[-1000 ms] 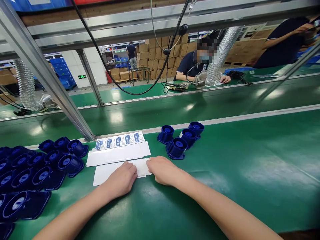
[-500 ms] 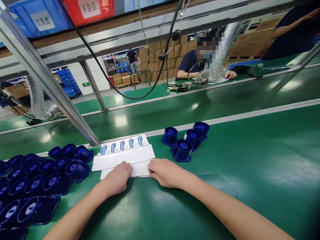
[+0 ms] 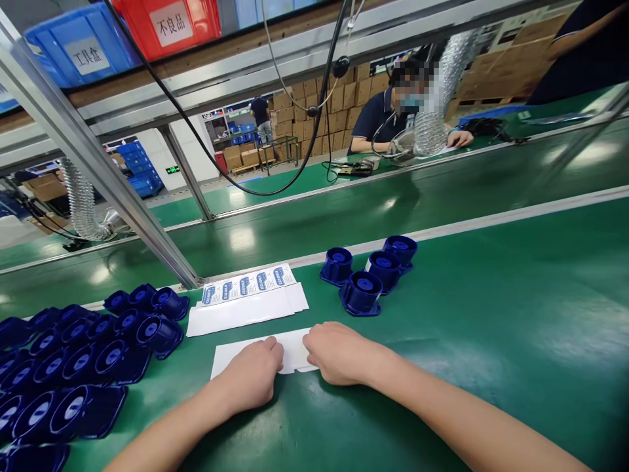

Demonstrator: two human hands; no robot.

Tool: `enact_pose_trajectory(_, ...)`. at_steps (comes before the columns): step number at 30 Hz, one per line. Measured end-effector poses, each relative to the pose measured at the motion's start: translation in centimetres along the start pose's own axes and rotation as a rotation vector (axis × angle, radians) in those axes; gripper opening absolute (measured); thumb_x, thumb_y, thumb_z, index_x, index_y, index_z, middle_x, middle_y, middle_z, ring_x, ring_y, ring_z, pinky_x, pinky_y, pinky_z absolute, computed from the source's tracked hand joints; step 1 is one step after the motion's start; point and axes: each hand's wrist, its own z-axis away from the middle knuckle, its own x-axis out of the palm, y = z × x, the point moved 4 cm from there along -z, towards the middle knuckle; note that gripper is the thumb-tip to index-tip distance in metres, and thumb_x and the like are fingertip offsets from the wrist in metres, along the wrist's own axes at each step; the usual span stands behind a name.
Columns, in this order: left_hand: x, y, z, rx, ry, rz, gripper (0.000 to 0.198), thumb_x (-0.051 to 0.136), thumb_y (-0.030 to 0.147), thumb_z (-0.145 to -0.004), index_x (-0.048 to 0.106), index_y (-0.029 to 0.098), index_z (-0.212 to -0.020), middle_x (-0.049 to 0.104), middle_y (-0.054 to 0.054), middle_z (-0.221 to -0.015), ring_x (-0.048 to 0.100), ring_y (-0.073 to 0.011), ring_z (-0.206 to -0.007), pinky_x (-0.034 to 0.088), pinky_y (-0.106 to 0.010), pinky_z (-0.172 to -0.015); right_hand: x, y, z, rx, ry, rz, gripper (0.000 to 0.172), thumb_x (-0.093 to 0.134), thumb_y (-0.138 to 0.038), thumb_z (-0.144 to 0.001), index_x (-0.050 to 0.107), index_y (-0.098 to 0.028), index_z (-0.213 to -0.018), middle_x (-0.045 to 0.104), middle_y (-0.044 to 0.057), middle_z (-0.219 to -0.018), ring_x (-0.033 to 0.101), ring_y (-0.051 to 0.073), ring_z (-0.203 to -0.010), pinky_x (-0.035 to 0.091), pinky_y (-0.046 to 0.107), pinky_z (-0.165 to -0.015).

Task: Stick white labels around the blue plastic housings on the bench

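Observation:
A blank white strip (image 3: 295, 351) lies on the green table, with both hands closed on it. My left hand (image 3: 255, 370) grips its lower edge near the middle, fingertips curled under the knuckles. At its right end, my right hand (image 3: 337, 354) pinches the strip. Just beyond lie more white sheets (image 3: 246, 313), topped at the back by a sheet of blue-printed labels (image 3: 246, 285). Several dark blue round housings (image 3: 361, 293) stand behind my right hand.
Many more blue housings (image 3: 78, 357) fill the table's left side. A metal post (image 3: 122, 170) rises at the back left. Black cable (image 3: 206, 154) hangs ahead. Blue bin (image 3: 83, 49) and red bin (image 3: 170, 26) sit on the shelf above. A masked person (image 3: 383, 121) sits across.
Both hands have drawn the blank strip toward me and slightly right, off the other sheets. A gap of green table now shows between them.

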Motion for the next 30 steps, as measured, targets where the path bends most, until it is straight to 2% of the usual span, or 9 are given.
enact_pose_trajectory(5, -1.4, -0.6, 0.6, 0.032, 0.033, 0.068, 0.021, 0.042, 0.019, -0.103, 0.060, 0.020, -0.094, 0.072, -0.009, -0.103, 0.068, -0.0236, -0.086, 0.048, -0.035, -0.070, 0.2, -1.4, -0.6, -0.131, 0.082, -0.060, 0.023, 0.059, -0.033, -0.099, 0.077, -0.019, -0.103, 0.081, 0.013, -0.109, 0.075, 0.032, -0.101, 0.044, 0.036, -0.073)
enact_pose_trajectory(8, -1.8, -0.9, 1.3, 0.055, 0.025, 0.080, 0.019, 0.047, 0.019, -0.101, 0.062, 0.021, -0.090, 0.072, -0.006, -0.099, 0.068, -0.0223, -0.088, 0.050, -0.033, -0.072, 0.8, -1.9, -1.1, -0.141, 0.096, -0.052, 0.024, 0.054, -0.025, -0.100, 0.076, -0.017, -0.099, 0.080, 0.015, -0.106, 0.074, 0.032, -0.100, 0.042, 0.037, -0.073)
enact_pose_trajectory(13, -2.0, -1.8, 1.8, 0.047, 0.005, 0.027, 0.018, 0.049, 0.009, -0.095, 0.060, 0.020, -0.086, 0.070, -0.012, -0.103, 0.065, -0.0300, -0.101, 0.053, -0.041, -0.082, 1.2, -1.1, -1.4, -0.096, 0.089, -0.053, 0.021, 0.055, -0.020, -0.098, 0.075, -0.014, -0.098, 0.080, 0.019, -0.103, 0.075, 0.035, -0.096, 0.041, 0.038, -0.071)
enact_pose_trajectory(16, -1.7, -1.9, 1.8, 0.079, -0.021, -0.024, 0.017, 0.051, 0.005, -0.089, 0.060, 0.019, -0.091, 0.068, -0.013, -0.107, 0.062, -0.0321, -0.104, 0.055, -0.043, -0.085, 1.0, -0.6, -1.3, -0.079, 0.086, -0.069, 0.020, 0.055, -0.021, -0.099, 0.074, -0.014, -0.097, 0.080, 0.018, -0.103, 0.075, 0.034, -0.096, 0.041, 0.037, -0.071)
enact_pose_trajectory(19, -1.3, -1.7, 1.7, 0.098, -0.030, -0.092, 0.026, 0.052, 0.001, -0.081, 0.060, 0.018, -0.100, 0.066, -0.014, -0.115, 0.062, -0.0325, -0.105, 0.057, -0.044, -0.089, 0.6, -0.2, -1.0, -0.060, 0.073, -0.082, 0.019, 0.056, -0.021, -0.099, 0.073, -0.015, -0.094, 0.079, 0.017, -0.102, 0.075, 0.034, -0.095, 0.040, 0.036, -0.070)
enact_pose_trajectory(23, -1.1, -1.3, 0.8, 0.100, -0.025, -0.096, 0.032, 0.053, 0.001, -0.080, 0.060, 0.016, -0.107, 0.065, -0.018, -0.121, 0.063, -0.0339, -0.107, 0.056, -0.046, -0.093, 0.3, 0.4, -0.6, -0.031, 0.048, -0.093, 0.019, 0.055, -0.019, -0.100, 0.071, -0.016, -0.092, 0.079, 0.015, -0.100, 0.075, 0.032, -0.092, 0.036, 0.035, -0.065)
enact_pose_trajectory(26, -1.4, -2.0, 0.5, 0.061, -0.015, -0.064, 0.023, 0.052, 0.005, -0.087, 0.061, 0.016, -0.105, 0.066, -0.018, -0.119, 0.067, -0.0320, -0.098, 0.056, -0.043, -0.084, 0.2, 0.5, -0.4, -0.016, 0.033, -0.094, 0.018, 0.054, -0.018, -0.099, 0.070, -0.016, -0.093, 0.078, 0.015, -0.100, 0.074, 0.032, -0.092, 0.034, 0.035, -0.064)
enact_pose_trajectory(28, -2.0, -2.8, 0.9, 0.037, -0.010, -0.024, 0.015, 0.048, 0.012, -0.097, 0.061, 0.019, -0.100, 0.069, -0.013, -0.113, 0.069, -0.0271, -0.091, 0.055, -0.039, -0.077, 0.2, 0.5, -0.4, -0.008, 0.027, -0.098, 0.017, 0.054, -0.018, -0.099, 0.070, -0.016, -0.093, 0.078, 0.015, -0.102, 0.073, 0.032, -0.092, 0.033, 0.035, -0.064)
enact_pose_trajectory(30, -2.6, -3.6, 1.7, 0.030, -0.013, 0.015, 0.012, 0.052, 0.024, -0.102, 0.062, 0.021, -0.097, 0.072, -0.007, -0.107, 0.069, -0.0233, -0.090, 0.054, -0.034, -0.076, 0.2, 0.5, -0.5, -0.002, 0.025, -0.105, 0.016, 0.055, -0.019, -0.099, 0.070, -0.016, -0.094, 0.077, 0.015, -0.104, 0.073, 0.032, -0.094, 0.032, 0.035, -0.064)
